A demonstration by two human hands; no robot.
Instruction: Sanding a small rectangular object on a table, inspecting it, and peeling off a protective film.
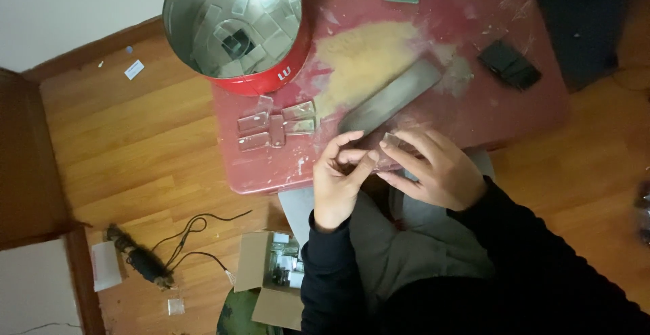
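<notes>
I see my left hand (338,176) and right hand (433,169) pinching one small clear glass piece (391,140) together above the red table (514,111). A grey sharpening stone (389,96) lies just beyond, more glass pieces (274,125) to the left.

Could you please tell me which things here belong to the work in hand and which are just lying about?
In use: left hand, right hand, small clear piece held between them, grey block, clear pieces on the table, round tin.

Lying about: cardboard box, corded tool, black packet.

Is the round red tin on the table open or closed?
Open: the red tin has no lid on, and clear pieces show inside.
</notes>
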